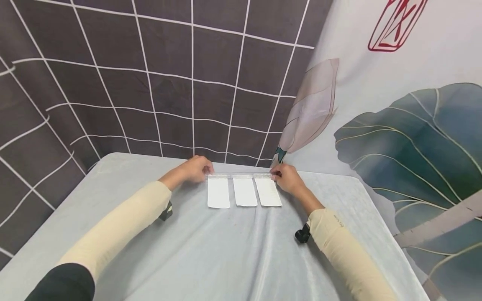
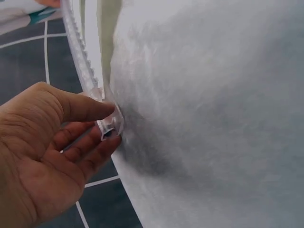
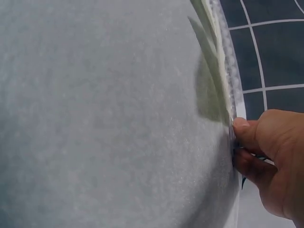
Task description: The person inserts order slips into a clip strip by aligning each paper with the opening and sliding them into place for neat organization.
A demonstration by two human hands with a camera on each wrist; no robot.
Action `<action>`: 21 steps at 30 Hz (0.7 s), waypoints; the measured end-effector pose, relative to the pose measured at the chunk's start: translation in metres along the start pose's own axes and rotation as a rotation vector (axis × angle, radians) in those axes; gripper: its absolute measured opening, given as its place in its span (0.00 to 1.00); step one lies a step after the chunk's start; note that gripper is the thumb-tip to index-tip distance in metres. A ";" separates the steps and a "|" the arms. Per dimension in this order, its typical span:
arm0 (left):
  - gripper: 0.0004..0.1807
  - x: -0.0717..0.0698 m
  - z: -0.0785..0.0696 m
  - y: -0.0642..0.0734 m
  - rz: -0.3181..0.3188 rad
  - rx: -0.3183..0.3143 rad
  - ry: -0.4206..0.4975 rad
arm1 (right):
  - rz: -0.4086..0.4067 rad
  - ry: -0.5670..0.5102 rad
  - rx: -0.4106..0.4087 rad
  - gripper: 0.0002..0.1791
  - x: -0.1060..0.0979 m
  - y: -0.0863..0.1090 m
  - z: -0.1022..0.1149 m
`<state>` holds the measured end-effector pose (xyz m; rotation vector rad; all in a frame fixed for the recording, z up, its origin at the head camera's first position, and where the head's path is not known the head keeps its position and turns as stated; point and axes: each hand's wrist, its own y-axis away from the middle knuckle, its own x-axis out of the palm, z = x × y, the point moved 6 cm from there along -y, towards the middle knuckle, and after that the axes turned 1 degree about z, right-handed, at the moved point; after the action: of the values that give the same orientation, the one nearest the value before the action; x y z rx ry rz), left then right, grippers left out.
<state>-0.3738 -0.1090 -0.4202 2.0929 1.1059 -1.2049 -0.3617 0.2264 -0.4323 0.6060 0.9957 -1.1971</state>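
Between both hands stretches a clear plastic strip (image 1: 241, 175) with a bumpy, ridged edge. Three white paper cards, left (image 1: 218, 193), middle (image 1: 245, 192) and right (image 1: 268, 192), extend from it toward the near side, side by side with narrow gaps. My left hand (image 1: 193, 168) pinches the strip's left end between thumb and fingers; in the left wrist view that end looks hollow, just past the thumb. The right end is pinched by my right hand (image 1: 288, 179). Pale green undersides of the cards (image 3: 211, 90) show in the right wrist view, beside the ridged strip.
A table under a pale grey-blue cloth (image 1: 196, 251) spans the view, its far edge just behind the strip. Dark curtain cloth with white grid lines (image 1: 165, 92) hangs behind and left. To the right hangs a white cloth with large printed leaves (image 1: 406, 138).
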 end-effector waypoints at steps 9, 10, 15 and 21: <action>0.28 0.007 0.030 -0.024 -0.069 0.009 -0.041 | -0.033 -0.026 -0.005 0.13 -0.002 0.003 0.002; 0.28 0.008 0.033 -0.026 -0.072 0.004 -0.045 | -0.032 -0.035 -0.013 0.14 -0.003 0.002 0.000; 0.32 0.015 0.061 -0.022 -0.171 -0.018 -0.029 | -0.089 -0.032 -0.069 0.32 -0.003 0.002 -0.035; 0.49 -0.021 0.013 0.074 -0.176 -0.161 -0.120 | -0.063 0.108 0.072 0.54 -0.050 0.062 -0.007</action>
<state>-0.3251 -0.1681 -0.4082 1.8103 1.3070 -1.2586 -0.3072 0.2745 -0.3984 0.7065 1.0722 -1.2709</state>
